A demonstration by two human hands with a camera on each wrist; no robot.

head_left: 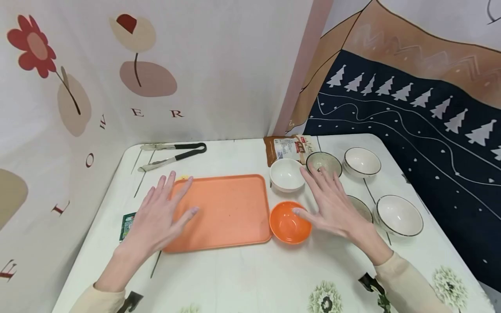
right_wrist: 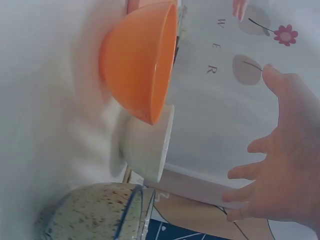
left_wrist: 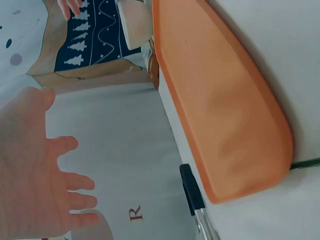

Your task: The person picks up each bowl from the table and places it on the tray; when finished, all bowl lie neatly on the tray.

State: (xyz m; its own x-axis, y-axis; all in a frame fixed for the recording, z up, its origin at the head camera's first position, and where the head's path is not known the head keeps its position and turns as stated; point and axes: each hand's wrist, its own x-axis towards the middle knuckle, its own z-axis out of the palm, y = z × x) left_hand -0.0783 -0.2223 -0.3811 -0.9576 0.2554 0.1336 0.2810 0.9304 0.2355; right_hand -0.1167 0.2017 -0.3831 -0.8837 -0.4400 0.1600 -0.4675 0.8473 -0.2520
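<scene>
My left hand hovers with spread fingers over the left end of an orange tray. In the left wrist view its palm and straight fingers hold nothing. Above the bowls on the right, my right hand is spread too, its thumb overlapping an orange bowl beside the tray. Behind that stands a white bowl, near the right fingertips. A speckled grey-green bowl lies past the fingers, and another speckled bowl is partly hidden behind the right hand.
Two dark-rimmed white bowls, a far one and a near one, stand at the right. Metal tongs with black grips lie at the back left. A brown-and-white food packet lies at the back; a green packet is left of the tray.
</scene>
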